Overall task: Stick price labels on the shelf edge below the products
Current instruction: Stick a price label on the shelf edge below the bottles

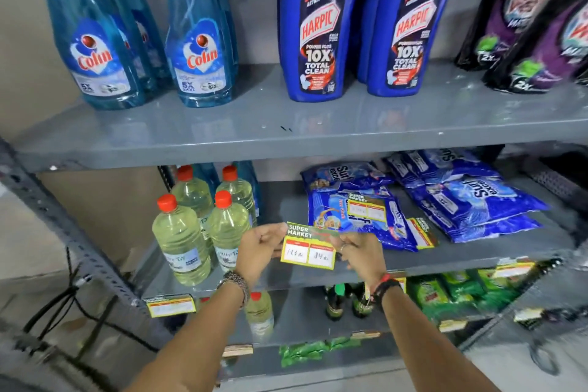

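A yellow-bordered price label [309,247] headed "SUPER MARKET", with handwritten prices in two white boxes, is held between both hands in front of the middle shelf. My left hand [261,247] pinches its left edge and my right hand [361,252] pinches its right edge. The bare grey edge of the top shelf [222,154] runs above, under blue Colin spray bottles [200,41] and blue Harpic bottles [318,29]. One label [171,305] is stuck on the middle shelf edge below the clear bottles with red caps [183,242]. Two loose labels [366,207] lie on the Surf Excel packets [359,216].
Dark purple detergent pouches [537,29] stand at the top right. More Surf Excel packets [471,197] lie at the right of the middle shelf. Green packets [451,293] and dark bottles [335,302] fill the shelves below, which carry more labels. Black cables [57,302] hang by the left upright.
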`<control>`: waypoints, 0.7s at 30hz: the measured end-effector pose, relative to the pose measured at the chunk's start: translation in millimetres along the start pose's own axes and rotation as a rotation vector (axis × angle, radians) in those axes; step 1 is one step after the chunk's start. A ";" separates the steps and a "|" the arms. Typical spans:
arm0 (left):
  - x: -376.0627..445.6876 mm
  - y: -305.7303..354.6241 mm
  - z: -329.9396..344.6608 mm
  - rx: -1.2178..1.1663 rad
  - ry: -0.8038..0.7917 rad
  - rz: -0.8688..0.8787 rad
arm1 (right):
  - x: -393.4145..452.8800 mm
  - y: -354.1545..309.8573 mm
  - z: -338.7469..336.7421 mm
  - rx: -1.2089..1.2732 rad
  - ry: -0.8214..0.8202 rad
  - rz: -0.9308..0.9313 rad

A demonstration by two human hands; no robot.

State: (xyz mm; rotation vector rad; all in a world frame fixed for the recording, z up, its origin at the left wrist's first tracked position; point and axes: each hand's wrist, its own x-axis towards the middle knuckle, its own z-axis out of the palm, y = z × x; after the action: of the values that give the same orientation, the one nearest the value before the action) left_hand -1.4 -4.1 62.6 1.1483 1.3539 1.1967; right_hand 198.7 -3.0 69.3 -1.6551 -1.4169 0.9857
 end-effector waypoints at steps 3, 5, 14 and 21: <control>-7.6 13.7 -4.5 -0.028 0.009 0.036 | -12.0 -16.8 -10.9 0.039 0.006 -0.059; -17.9 25.1 -9.2 -0.052 0.021 0.073 | -20.4 -28.0 -14.3 0.072 0.019 -0.116; -56.8 80.1 -72.0 -0.137 0.350 0.279 | -49.9 -116.0 20.0 0.101 -0.088 -0.497; -62.7 120.3 -135.9 -0.178 0.630 0.459 | -65.1 -201.2 69.3 0.069 0.027 -0.726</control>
State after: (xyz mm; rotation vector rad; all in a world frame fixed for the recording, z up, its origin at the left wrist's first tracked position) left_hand -124.2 -69.8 194.8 1.0202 1.4254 2.0970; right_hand 43.7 -39.2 224.8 -0.9607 -1.7499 0.5742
